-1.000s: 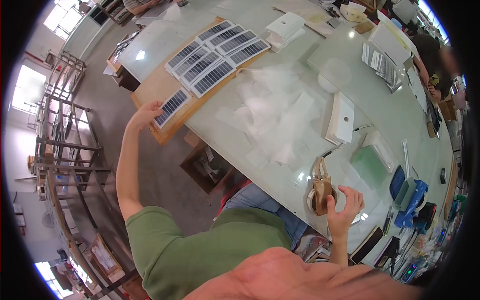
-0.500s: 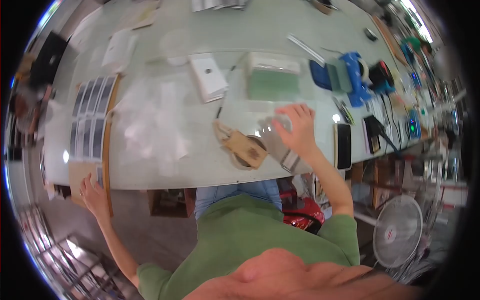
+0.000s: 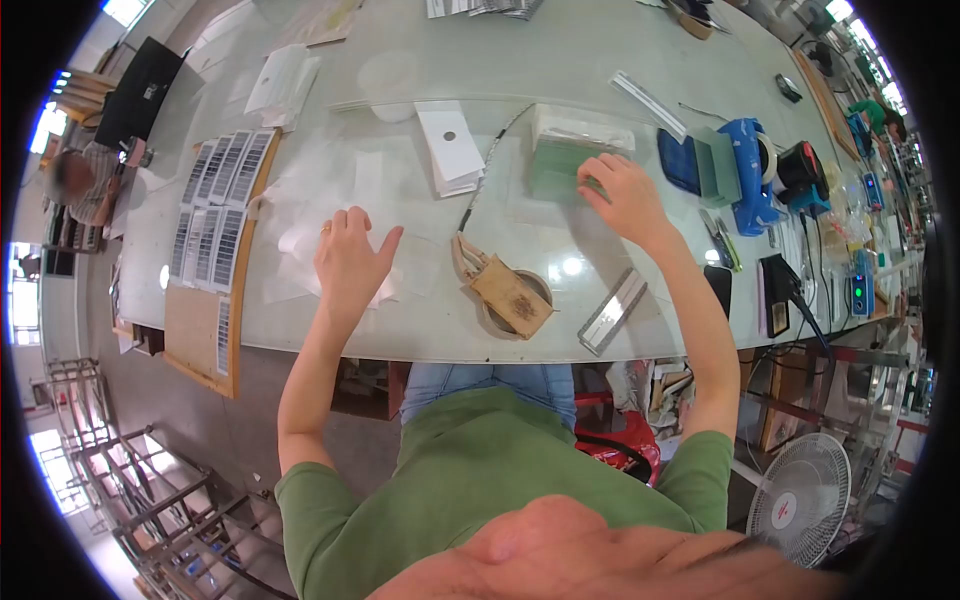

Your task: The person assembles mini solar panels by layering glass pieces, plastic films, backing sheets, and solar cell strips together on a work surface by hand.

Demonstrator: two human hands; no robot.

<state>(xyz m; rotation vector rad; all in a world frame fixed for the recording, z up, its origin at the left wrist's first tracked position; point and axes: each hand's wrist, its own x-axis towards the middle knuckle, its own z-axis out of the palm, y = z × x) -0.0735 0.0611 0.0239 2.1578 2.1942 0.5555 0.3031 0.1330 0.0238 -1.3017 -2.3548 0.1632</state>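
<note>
My left hand [image 3: 352, 258] is over the thin white translucent sheets [image 3: 367, 185], thumb apart from the fingers, with nothing visible in it. My right hand [image 3: 622, 198] is at the front right corner of a green translucent block [image 3: 560, 170] with a whitish stack [image 3: 583, 127] behind it. Its fingers are curved, with a gap to the thumb; I cannot tell whether they touch the block. Between my arms, a tan cloth pouch [image 3: 512, 297] with a dark patch lies across a round dish [image 3: 538, 286]. A metal ruler [image 3: 613, 311] lies by my right forearm.
At left, a wooden board [image 3: 203, 325] holds rows of dark-striped strips and overhangs the table edge. White cards [image 3: 449, 147] lie mid-table. A blue tape dispenser [image 3: 752, 180], cutters [image 3: 720, 240] and cables are at right. Another person [image 3: 88, 187] sits at far left.
My left hand has left the wooden board and moved right over the sheets. My right hand has moved forward to the green block. The whole view has shifted.
</note>
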